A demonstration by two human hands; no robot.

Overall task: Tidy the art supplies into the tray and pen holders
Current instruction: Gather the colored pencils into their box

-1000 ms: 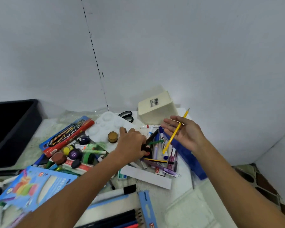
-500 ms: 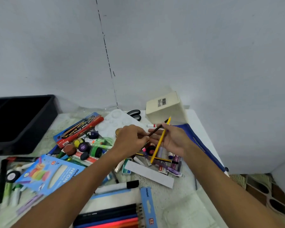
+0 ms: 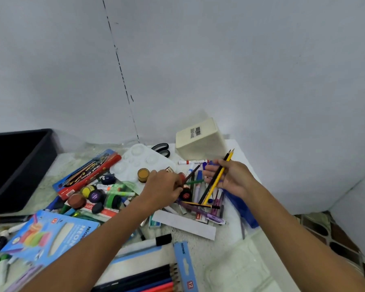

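Currently the right hand (image 3: 230, 178) holds two pencils (image 3: 216, 179), one yellow, one black, loosely across half-curled fingers, collecting a bundle. Left hand (image 3: 164, 187) pinches a dark pencil (image 3: 191, 172) from the pile mid-surface. Pen holder (image 3: 200, 138) lies overturned at the far edge; black tray (image 3: 33, 163) at far-left corner.

The black tray (image 3: 19, 165) runs off the left edge — the coloured pencils (image 3: 139, 283) off the bottom.
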